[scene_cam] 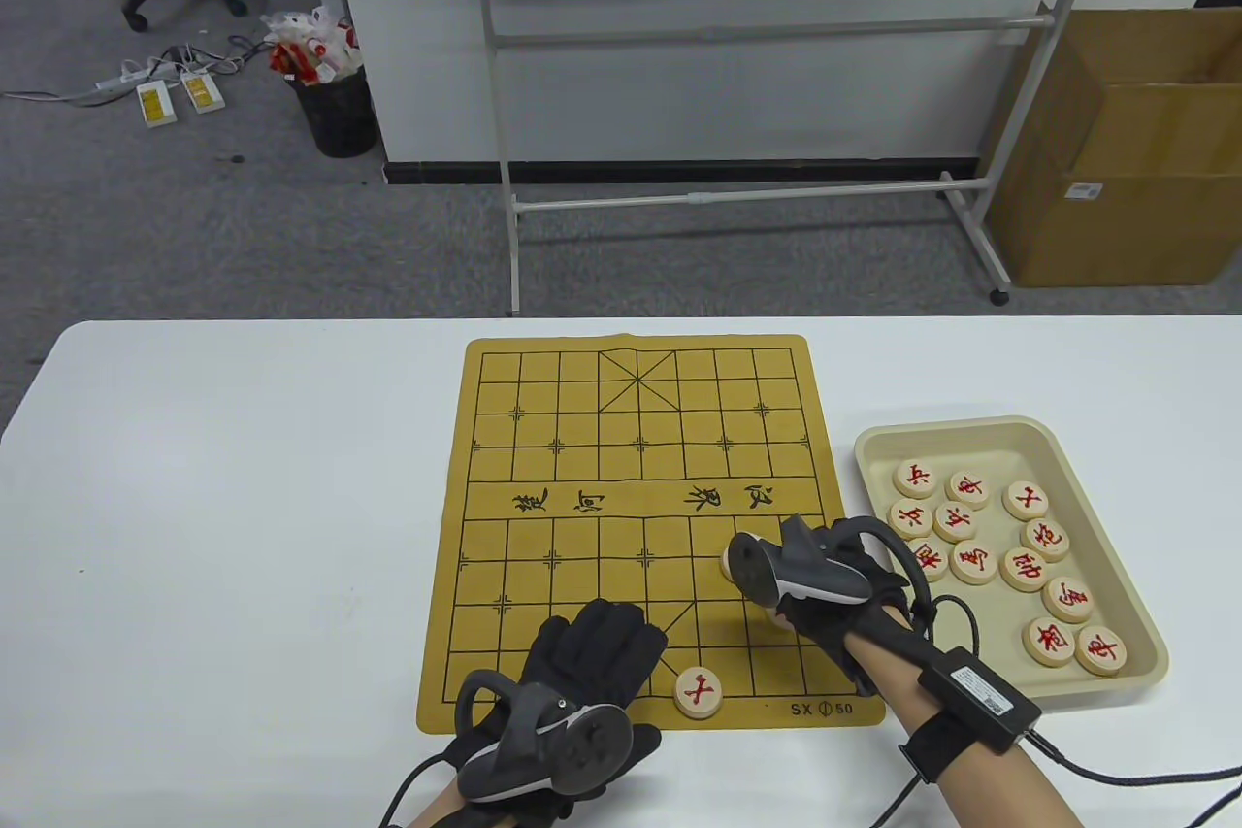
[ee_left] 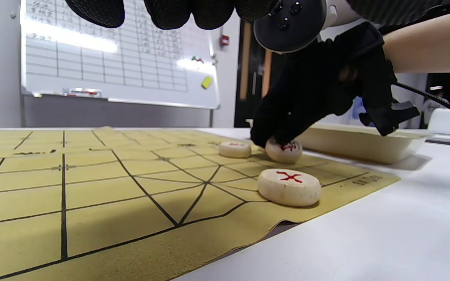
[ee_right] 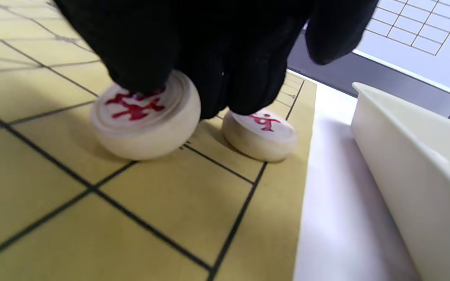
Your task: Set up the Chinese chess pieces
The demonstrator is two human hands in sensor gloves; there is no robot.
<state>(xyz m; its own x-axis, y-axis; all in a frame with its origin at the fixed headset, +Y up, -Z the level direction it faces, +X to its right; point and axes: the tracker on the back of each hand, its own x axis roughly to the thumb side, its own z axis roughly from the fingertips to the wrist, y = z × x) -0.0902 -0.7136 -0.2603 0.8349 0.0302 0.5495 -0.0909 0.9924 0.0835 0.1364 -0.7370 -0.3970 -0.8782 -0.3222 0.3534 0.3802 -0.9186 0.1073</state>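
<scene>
The yellow board mat (scene_cam: 582, 440) lies on the white table. My right hand (scene_cam: 820, 590) is low over the board's near right part, and its fingertips (ee_right: 143, 74) grip a round wooden piece with a red character (ee_right: 143, 117), tilted on a line crossing. This piece also shows in the left wrist view (ee_left: 283, 150). Another piece (ee_right: 260, 134) lies just beyond it by the board's right edge line. A further piece (scene_cam: 726, 561) peeks out left of the tracker. A piece with a red mark (scene_cam: 699, 692) lies on the near row. My left hand (scene_cam: 592, 663) rests on the mat, holding nothing.
A beige tray (scene_cam: 980, 435) right of the mat holds several red-marked pieces (scene_cam: 975, 561). Its wall shows close in the right wrist view (ee_right: 404, 187). A whiteboard stand (scene_cam: 737, 187) and a cardboard box (scene_cam: 1126, 149) stand beyond the table.
</scene>
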